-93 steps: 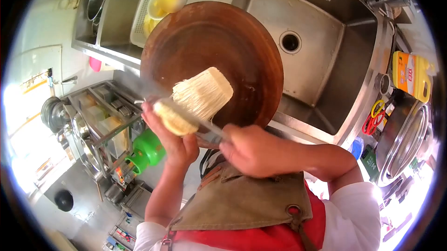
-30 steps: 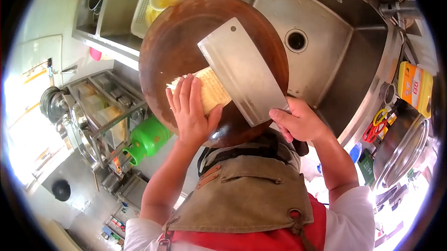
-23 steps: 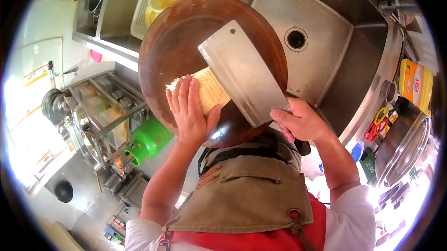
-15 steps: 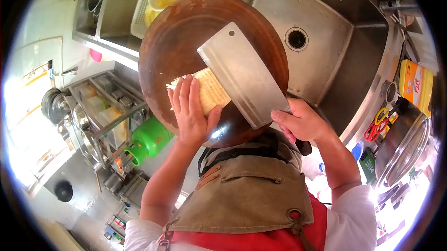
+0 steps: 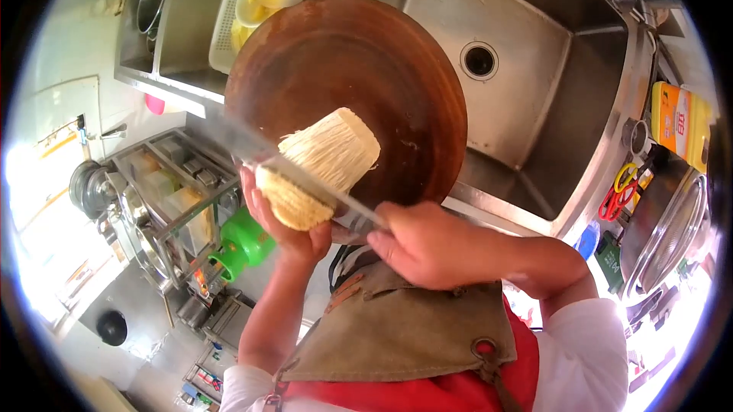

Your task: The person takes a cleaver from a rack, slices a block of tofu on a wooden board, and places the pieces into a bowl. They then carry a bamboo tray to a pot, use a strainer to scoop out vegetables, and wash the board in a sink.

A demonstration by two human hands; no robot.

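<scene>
Right fingers (image 5: 397,253) clamped on one cleaver (image 5: 347,202), pointing upper-left, long axis diagonal; left fingers (image 5: 250,192) cupped around one yellow piece (image 5: 296,207), one shredded block (image 5: 336,145) beyond.

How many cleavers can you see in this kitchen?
1. The cleaver is in the right hand, its blade blurred and nearly edge-on against the pale food piece in the left hand. Others may be hidden in the glare.

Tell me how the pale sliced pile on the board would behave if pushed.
The sliced pile would probably fan or slump, being many thin strands. Stray ends at its left edge suggest bits may shed. Its blocky outline makes rolling seem unlikely.
</scene>
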